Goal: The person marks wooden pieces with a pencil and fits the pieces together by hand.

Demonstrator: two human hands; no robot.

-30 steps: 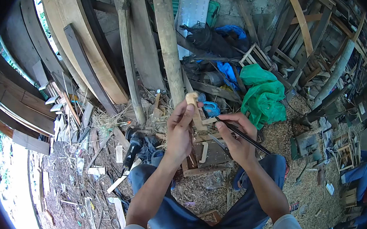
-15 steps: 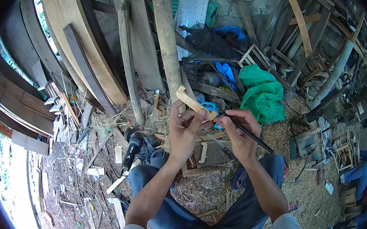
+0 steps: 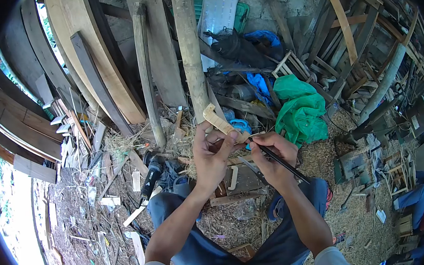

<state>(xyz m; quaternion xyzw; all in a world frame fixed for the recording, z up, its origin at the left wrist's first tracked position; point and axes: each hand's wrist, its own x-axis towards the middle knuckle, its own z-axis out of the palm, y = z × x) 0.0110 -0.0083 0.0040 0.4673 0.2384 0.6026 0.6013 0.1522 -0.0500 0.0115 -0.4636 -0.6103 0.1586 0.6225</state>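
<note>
My left hand is closed around a pale carved wooden piece with a hooked upper end, held up above my knees. In my right hand is a slim tool with a long black handle, which slants down past the wrist. Its working tip meets the lower right end of the wood, close to my left thumb; fingers partly hide the tip. Below the hands, a second pale hooked wooden piece lies on a low wooden board. A dark pointed blade rests beside it.
A black power tool lies left of my knee among wood scraps. A green plastic bag sits ahead to the right. Long planks lean at the back left. A seated person's leg shows at far right.
My right hand has rolled inward and its fingers have closed more around the black-handled tool. The wooden piece has dipped slightly. The whole view has shifted a little.
</note>
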